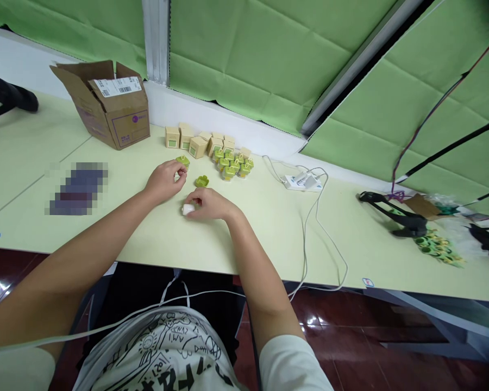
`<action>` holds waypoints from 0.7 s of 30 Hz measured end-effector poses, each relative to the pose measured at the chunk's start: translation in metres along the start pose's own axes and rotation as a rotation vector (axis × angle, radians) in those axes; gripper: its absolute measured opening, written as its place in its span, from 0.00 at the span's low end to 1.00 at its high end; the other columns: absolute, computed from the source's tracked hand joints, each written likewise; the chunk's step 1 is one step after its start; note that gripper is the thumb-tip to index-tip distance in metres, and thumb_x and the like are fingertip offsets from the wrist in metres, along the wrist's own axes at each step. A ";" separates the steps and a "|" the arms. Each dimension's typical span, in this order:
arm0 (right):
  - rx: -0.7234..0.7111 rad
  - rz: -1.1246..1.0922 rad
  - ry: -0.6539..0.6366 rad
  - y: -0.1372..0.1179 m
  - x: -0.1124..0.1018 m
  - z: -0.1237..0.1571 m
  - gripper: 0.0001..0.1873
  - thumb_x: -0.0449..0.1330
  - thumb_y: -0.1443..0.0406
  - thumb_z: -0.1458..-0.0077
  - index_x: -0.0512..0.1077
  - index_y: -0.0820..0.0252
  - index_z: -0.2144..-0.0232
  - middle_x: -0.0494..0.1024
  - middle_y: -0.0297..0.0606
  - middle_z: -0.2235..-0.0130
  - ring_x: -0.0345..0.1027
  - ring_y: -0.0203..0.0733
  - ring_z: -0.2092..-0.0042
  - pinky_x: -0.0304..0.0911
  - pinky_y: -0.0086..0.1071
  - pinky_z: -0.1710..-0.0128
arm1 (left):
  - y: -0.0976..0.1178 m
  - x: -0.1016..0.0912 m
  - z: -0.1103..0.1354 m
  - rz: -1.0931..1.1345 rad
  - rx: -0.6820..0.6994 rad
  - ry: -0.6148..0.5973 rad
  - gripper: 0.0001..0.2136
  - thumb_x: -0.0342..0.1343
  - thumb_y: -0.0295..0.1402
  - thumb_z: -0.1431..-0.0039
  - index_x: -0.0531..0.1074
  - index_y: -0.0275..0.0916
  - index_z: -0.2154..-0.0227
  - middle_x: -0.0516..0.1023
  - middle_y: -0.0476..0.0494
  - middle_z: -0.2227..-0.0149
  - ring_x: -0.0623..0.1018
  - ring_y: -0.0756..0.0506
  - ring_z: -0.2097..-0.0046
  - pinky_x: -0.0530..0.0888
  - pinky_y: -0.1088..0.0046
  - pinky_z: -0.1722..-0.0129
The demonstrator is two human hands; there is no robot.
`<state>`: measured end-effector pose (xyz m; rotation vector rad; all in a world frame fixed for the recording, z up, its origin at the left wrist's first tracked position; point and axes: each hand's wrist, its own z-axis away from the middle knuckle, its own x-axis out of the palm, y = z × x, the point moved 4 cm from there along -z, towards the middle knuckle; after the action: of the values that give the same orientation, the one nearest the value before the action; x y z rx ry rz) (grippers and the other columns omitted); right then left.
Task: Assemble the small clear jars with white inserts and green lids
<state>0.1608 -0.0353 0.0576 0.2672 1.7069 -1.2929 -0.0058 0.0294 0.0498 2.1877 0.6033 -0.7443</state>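
Observation:
My left hand [165, 182] is closed on a small green-topped piece [183, 161] at the middle of the table; the fingers hide most of its pale lower part. Close by, to the right, my right hand [211, 204] pinches a small white rounded block [188, 209] between thumb and fingers, low over the tabletop. Between and just beyond the hands lies a green flower-shaped cup [202, 181]. Farther back stands a cluster of green-topped pieces with clear, yellowish lower parts [229, 172].
Several small tan boxes [172, 137] line the back. An open cardboard carton [128, 125] stands at the back left, near a blurred-out dark item [79, 187]. To the right are a white power strip [303, 183], loose cables [305, 239], a black headset-like strap [395, 214] and green pieces [438, 247].

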 end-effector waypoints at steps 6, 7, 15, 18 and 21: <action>0.061 -0.263 0.313 0.032 -0.015 -0.008 0.16 0.68 0.59 0.53 0.76 0.58 0.61 0.79 0.35 0.59 0.71 0.40 0.59 0.68 0.36 0.54 | -0.002 0.005 0.001 0.065 0.024 -0.095 0.09 0.54 0.34 0.38 0.78 0.41 0.60 0.81 0.42 0.59 0.78 0.41 0.59 0.74 0.62 0.56; 0.101 -0.292 0.365 0.038 -0.016 -0.009 0.17 0.68 0.58 0.53 0.75 0.58 0.61 0.80 0.34 0.59 0.72 0.40 0.60 0.68 0.37 0.54 | -0.001 0.006 0.001 0.082 0.044 -0.136 0.10 0.54 0.34 0.39 0.79 0.41 0.59 0.81 0.42 0.59 0.78 0.41 0.59 0.74 0.63 0.57; 0.275 -0.153 0.571 0.062 -0.018 -0.010 0.17 0.66 0.57 0.50 0.72 0.56 0.58 0.81 0.36 0.56 0.70 0.38 0.66 0.68 0.38 0.57 | 0.012 0.022 0.018 0.138 0.177 -0.677 0.15 0.56 0.29 0.51 0.83 0.46 0.63 0.85 0.45 0.56 0.81 0.42 0.59 0.74 0.67 0.58; 0.237 -0.073 0.545 0.060 -0.014 -0.012 0.15 0.65 0.60 0.48 0.72 0.56 0.58 0.81 0.37 0.54 0.70 0.38 0.65 0.68 0.38 0.56 | 0.012 0.023 0.019 0.120 0.156 -0.732 0.15 0.55 0.28 0.51 0.84 0.47 0.63 0.86 0.47 0.59 0.80 0.44 0.64 0.73 0.68 0.63; 0.192 -0.006 0.539 0.056 -0.012 -0.014 0.13 0.64 0.62 0.48 0.72 0.57 0.59 0.80 0.38 0.54 0.70 0.40 0.63 0.68 0.38 0.55 | 0.010 0.022 0.018 0.123 0.149 -0.718 0.14 0.56 0.30 0.50 0.83 0.47 0.63 0.85 0.47 0.62 0.79 0.44 0.66 0.72 0.69 0.65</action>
<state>0.1961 0.0038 0.0311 0.7811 2.0214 -1.4795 0.0108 0.0140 0.0297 1.8705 0.0449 -1.4393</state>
